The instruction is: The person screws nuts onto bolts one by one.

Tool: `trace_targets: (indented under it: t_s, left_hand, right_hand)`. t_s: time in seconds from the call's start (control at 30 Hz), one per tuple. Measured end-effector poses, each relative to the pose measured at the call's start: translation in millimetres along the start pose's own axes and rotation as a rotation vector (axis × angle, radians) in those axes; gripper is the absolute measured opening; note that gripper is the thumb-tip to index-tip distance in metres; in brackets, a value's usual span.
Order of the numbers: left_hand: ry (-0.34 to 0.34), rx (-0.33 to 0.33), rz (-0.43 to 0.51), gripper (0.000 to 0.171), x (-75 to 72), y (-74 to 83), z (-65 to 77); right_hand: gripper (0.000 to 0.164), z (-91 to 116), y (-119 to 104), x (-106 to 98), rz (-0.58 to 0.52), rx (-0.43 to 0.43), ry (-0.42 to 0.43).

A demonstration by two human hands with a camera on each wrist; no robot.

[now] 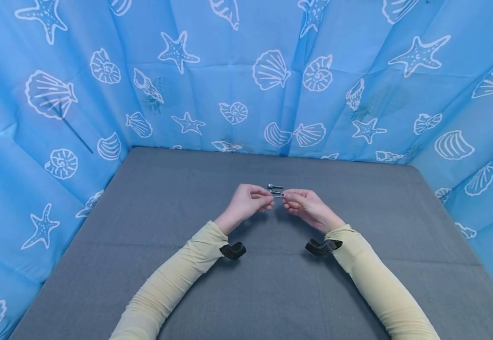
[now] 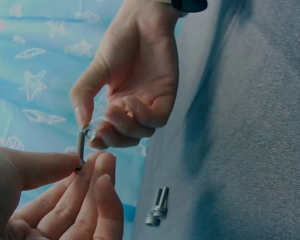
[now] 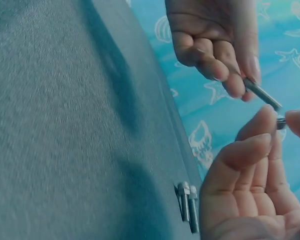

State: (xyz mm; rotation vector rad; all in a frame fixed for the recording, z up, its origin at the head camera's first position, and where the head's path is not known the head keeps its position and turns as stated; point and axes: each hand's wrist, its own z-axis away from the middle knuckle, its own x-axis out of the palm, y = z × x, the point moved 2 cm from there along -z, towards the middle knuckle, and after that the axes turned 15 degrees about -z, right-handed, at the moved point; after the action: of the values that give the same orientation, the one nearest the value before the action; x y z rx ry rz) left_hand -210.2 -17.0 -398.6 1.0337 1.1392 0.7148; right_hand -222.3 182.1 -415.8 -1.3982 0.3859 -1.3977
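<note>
A metal bolt (image 2: 80,145) is pinched at its head end between the thumb and fingers of my left hand (image 1: 246,204). Its shank points toward my right hand (image 1: 310,208), whose thumb and index finger pinch a small metal nut (image 3: 281,123). The nut sits close by the bolt's free end; whether they touch I cannot tell. Fingertips hide part of both pieces. Just beyond the hands, two more bolts lie side by side on the grey table: one bolt (image 1: 276,186) farther back and another bolt (image 3: 193,210) beside it.
Grey cloth covers the table (image 1: 272,293). Blue curtains (image 1: 238,80) printed with shells and starfish hang behind it and at both sides. A black wrist mount sits on the left sleeve (image 1: 187,264) and another on the right sleeve (image 1: 369,269).
</note>
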Motion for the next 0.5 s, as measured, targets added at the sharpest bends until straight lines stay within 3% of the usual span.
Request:
trace_targets:
  t_s: [0.23, 0.5]
  left_hand:
    - [0.028, -0.004, 0.012, 0.015, -0.6, 1.2, 0.3]
    - [0.092, 0.044, -0.026, 0.013, 0.6, 0.3, 0.1]
  right_hand:
    - [0.044, -3.6, 2.9, 7.0, -0.035, -0.027, -0.021]
    - [0.040, -3.9, 2.7, 7.1, -0.053, -0.074, -0.019]
